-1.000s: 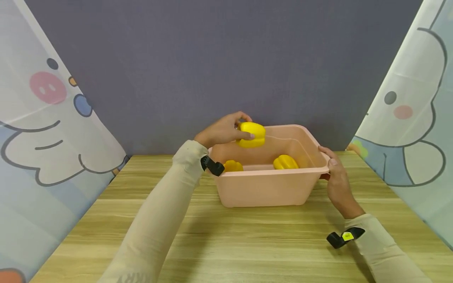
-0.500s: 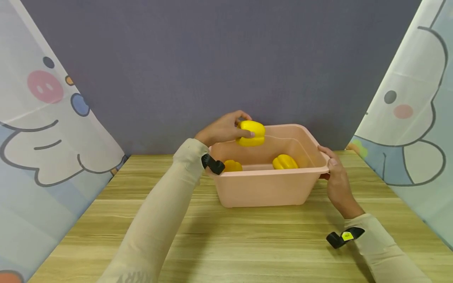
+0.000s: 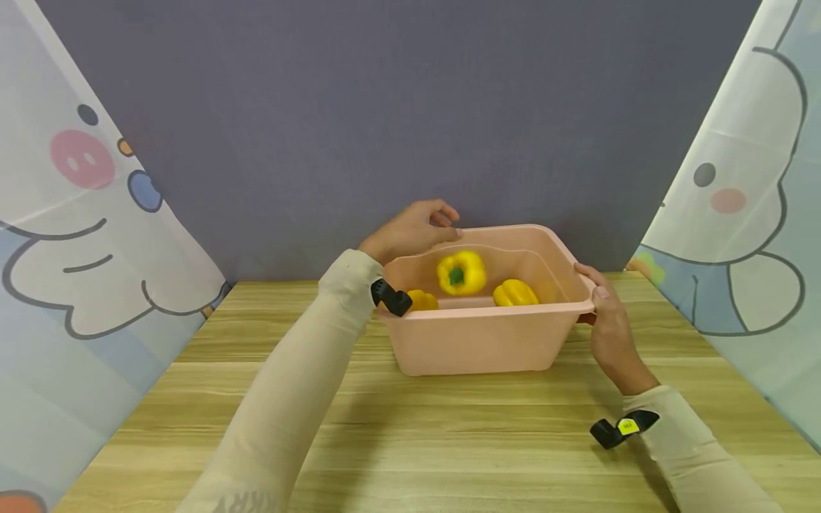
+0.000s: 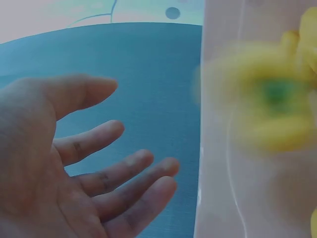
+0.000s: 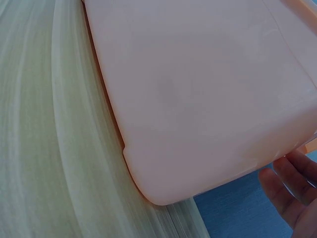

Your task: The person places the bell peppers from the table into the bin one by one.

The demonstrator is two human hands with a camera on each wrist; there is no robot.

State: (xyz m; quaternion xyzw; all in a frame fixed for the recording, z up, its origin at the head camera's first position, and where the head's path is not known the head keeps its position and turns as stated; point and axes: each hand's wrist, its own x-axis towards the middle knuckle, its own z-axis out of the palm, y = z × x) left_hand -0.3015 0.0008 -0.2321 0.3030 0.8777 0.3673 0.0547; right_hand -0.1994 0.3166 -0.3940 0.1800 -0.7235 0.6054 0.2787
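A yellow bell pepper (image 3: 471, 269) with a green stem is in mid-air inside the pink plastic tub (image 3: 474, 345), blurred in the left wrist view. Above the tub's back left rim is my left hand (image 3: 410, 231), its fingers spread and loosely bent, holding nothing. Two more yellow peppers lie in the tub: one at the right (image 3: 516, 293), and one at the left (image 3: 422, 301), partly hidden by the near wall and wrist camera. My right hand (image 3: 613, 338) grips the tub's right rim, thumb on top and fingers underneath.
The tub stands on a wooden table (image 3: 410, 442) close to a dark grey back panel (image 3: 410, 114). Cartoon-printed sheets flank the table at left (image 3: 58, 285) and right (image 3: 731, 235).
My left hand has let go of the pepper it was pinching, and the pepper has dropped into the tub's opening, turning its stem toward me. My right hand stays on the rim.
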